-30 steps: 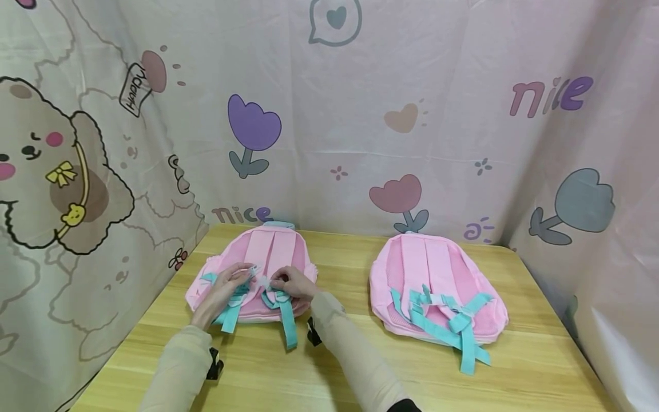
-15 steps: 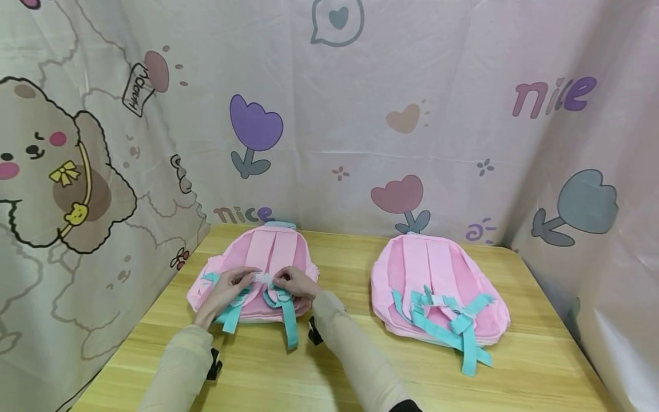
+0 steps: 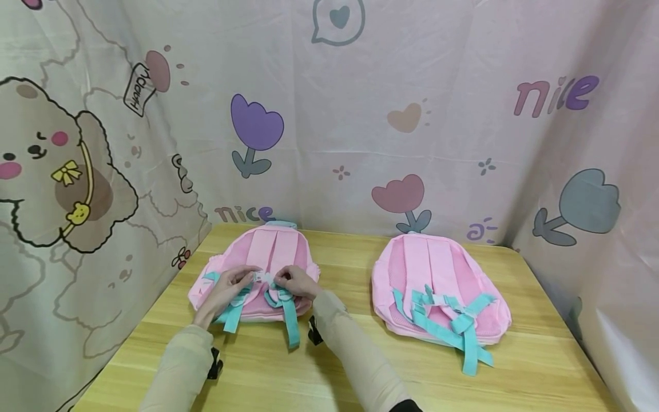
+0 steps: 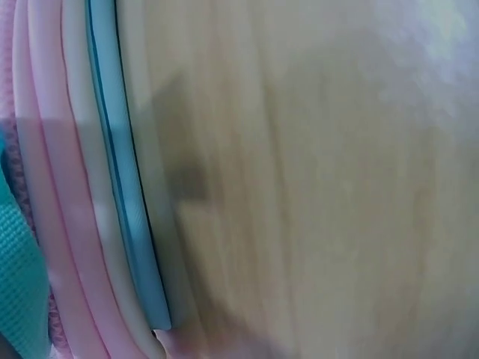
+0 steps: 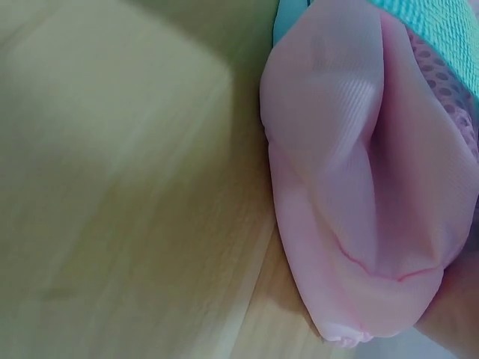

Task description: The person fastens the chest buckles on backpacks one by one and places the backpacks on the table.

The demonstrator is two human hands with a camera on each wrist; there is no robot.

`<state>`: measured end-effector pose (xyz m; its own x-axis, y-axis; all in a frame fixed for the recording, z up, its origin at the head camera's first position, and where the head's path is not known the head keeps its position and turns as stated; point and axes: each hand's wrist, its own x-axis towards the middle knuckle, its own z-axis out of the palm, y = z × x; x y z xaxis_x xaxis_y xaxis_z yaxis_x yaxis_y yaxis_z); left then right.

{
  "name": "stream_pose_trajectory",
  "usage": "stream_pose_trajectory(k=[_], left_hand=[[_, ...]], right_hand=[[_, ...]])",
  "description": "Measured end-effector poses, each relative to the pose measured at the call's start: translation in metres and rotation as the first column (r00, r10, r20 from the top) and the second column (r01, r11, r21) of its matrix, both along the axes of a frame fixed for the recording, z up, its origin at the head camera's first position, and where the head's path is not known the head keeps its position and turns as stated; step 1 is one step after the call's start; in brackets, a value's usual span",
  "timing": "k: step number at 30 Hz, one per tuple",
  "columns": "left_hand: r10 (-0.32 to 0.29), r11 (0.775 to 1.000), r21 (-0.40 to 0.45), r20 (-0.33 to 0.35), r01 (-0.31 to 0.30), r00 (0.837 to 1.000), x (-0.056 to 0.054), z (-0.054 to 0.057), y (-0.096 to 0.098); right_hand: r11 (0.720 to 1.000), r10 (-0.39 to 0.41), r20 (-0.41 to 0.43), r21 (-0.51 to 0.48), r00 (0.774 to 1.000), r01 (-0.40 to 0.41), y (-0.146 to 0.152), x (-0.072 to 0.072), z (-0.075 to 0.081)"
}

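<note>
A pink backpack [image 3: 273,243] with turquoise straps lies back side up at the left of the table in the head view. Over its middle, my left hand [image 3: 226,289] pinches one end of a small whitish strap buckle [image 3: 261,277] between thumb and fingers. From the other side my right hand [image 3: 297,281] pinches the buckle's right end where the turquoise strap joins it. The two buckle halves meet in line between the hands. In the left wrist view the backpack's piped edge [image 4: 82,194] shows; the right wrist view shows its pink side pocket [image 5: 337,187]. Neither wrist view shows the buckle.
A second pink backpack [image 3: 427,257] lies to the right, its turquoise straps [image 3: 468,337] linked by a buckle across its back. Both bags are on a wooden table [image 3: 268,377]. A printed cloth [image 3: 329,114] hangs behind and at the sides.
My left hand's buckle half has come down and right to meet the half in my right hand. The right hand has stayed nearly in place, and the view has shifted slightly.
</note>
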<state>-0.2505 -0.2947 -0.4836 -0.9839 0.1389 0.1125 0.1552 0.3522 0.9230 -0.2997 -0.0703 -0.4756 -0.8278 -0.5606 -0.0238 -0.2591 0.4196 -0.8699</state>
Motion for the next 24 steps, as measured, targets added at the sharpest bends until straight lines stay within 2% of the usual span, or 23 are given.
stream_pose_trajectory(k=[8, 12, 17, 24], left_hand=[[-0.012, 0.997, -0.070, -0.003, 0.012, 1.000, 0.002, 0.004, 0.000], [-0.065, 0.987, -0.149, -0.016, 0.062, 0.998, 0.001, 0.010, -0.003], [-0.129, 0.959, -0.259, -0.029, 0.117, 0.991, -0.001, 0.017, -0.006], [-0.187, 0.944, -0.272, 0.024, 0.186, 0.982, 0.000, 0.021, -0.006]], right_hand=[[0.999, -0.007, -0.010, 0.044, 1.000, 0.007, -0.002, 0.002, 0.001], [0.997, -0.008, -0.031, 0.072, 0.999, 0.010, -0.003, 0.001, 0.000], [0.996, -0.008, -0.055, 0.085, 0.998, 0.013, -0.004, 0.000, 0.000], [0.996, 0.016, -0.073, 0.084, 0.997, -0.010, -0.002, 0.001, 0.000]])
